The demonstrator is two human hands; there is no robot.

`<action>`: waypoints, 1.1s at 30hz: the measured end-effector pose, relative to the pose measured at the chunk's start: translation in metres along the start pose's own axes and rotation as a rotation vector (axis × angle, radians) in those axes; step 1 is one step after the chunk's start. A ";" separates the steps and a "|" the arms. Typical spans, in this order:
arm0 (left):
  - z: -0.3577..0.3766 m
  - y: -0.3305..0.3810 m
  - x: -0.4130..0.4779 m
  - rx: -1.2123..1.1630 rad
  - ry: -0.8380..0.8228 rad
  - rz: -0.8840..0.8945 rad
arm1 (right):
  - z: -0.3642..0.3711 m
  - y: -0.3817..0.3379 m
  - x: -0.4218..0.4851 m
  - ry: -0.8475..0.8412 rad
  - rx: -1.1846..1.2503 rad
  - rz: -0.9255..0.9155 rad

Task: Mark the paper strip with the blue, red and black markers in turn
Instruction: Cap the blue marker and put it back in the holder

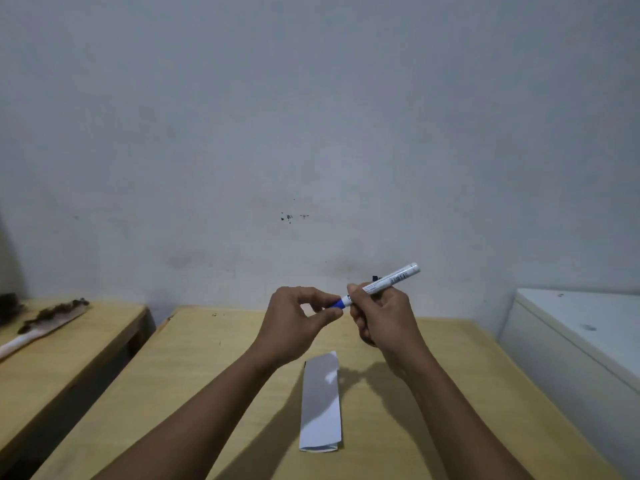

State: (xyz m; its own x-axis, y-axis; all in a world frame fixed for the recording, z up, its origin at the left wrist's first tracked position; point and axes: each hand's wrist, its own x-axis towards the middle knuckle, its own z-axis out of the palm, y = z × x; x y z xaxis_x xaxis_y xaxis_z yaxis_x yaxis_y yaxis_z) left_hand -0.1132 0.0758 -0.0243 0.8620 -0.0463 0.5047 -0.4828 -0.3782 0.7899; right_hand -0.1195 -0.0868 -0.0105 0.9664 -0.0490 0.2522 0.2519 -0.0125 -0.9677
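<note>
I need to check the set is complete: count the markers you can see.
2. A blue marker is held above the table by the right hand, its cap end pinched by the left hand. A dark tip pokes out behind it, apparently a second. More may be hidden.

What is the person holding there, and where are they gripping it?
A white-barrelled marker with a blue cap. The right hand grips the barrel near the blue end; the left hand pinches the blue cap.

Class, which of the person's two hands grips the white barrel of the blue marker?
The right hand wraps the blue marker's white barrel; the left hand only pinches its blue cap end.
</note>
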 end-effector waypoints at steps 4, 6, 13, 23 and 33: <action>0.019 -0.002 0.004 0.224 0.101 0.158 | -0.012 0.004 0.002 0.053 -0.088 0.068; 0.025 -0.005 0.011 0.222 0.127 0.140 | -0.022 0.010 0.004 0.195 -0.322 -0.007; 0.058 0.009 0.048 0.279 0.056 0.388 | -0.064 0.030 0.049 0.222 -0.756 -0.446; 0.126 -0.043 0.156 0.301 -0.154 -0.180 | -0.105 0.058 0.136 0.206 -0.567 -0.117; 0.170 -0.079 0.183 0.009 -0.272 -0.339 | -0.108 0.115 0.152 0.068 -0.817 -0.144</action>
State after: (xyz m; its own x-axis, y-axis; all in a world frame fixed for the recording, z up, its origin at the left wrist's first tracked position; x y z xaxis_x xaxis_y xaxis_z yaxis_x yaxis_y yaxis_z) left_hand 0.1095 -0.0600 -0.0537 0.9814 -0.1593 0.1068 -0.1655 -0.4223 0.8912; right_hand 0.0509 -0.2038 -0.0838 0.9156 -0.0516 0.3987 0.2316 -0.7429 -0.6281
